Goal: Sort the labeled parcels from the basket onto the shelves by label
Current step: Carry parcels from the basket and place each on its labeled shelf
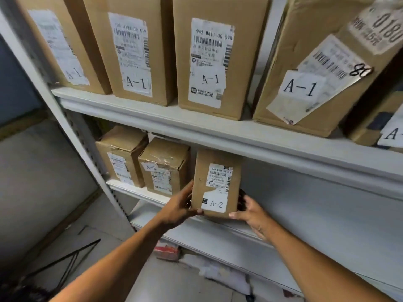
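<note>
A brown cardboard parcel labelled A-2 (216, 184) stands upright at the front edge of the middle shelf (250, 232). My left hand (181, 208) grips its lower left side and my right hand (250, 212) holds its lower right corner. Two more A-2 parcels (163, 166) stand to its left on the same shelf. On the upper shelf (196, 125) stand several taller parcels labelled A-1 (209, 59), the right one (322, 68) leaning. The basket is out of view.
The white metal shelf upright (72, 136) runs down the left side. To the right of the held parcel the middle shelf is bare (316, 214). Below it lie a red packet (166, 252) and white bags (224, 275). A black wire frame (72, 258) lies on the floor at lower left.
</note>
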